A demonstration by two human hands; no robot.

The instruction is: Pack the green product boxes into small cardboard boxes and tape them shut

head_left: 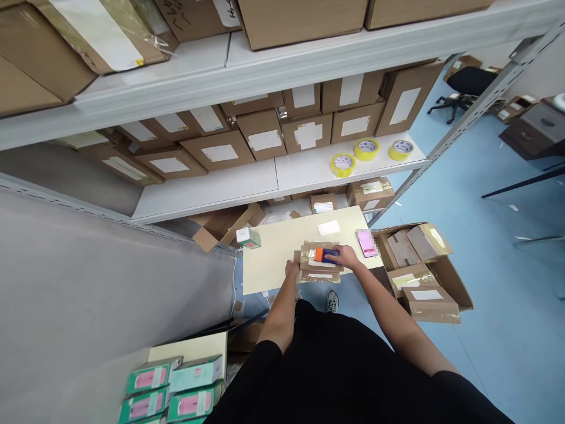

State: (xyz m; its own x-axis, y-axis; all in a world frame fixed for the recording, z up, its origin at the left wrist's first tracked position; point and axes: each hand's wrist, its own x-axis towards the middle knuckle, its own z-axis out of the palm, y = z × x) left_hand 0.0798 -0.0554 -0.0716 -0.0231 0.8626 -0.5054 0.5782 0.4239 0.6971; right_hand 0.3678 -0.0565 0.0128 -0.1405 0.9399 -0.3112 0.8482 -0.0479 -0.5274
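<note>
If pressed by the tool (325,255) grasped in the right hand (346,257), the box (320,264) could be tipped towards 6 o'clock, grip by the left hand (292,268) being unclear.

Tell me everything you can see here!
Table: one, cream, centre
Handled box: one, brown, table's near edge
Tool: one, orange and navy, atop box
Likely phone: one, pink, table's right
Card: one, white, on table
Small box: one, white-green, table's left
Shelving: one, whitish, beyond table
Shelf cartons: many, brown, on shelving
Tape rolls: three, yellow, middle shelf
Open cartons: at least two, brown, beside table
Packaged boxes: several, green, lower left
Chair: one, black, upper right
Left fingers: one set, at handled box
Right fingers: one set, on tool
</note>
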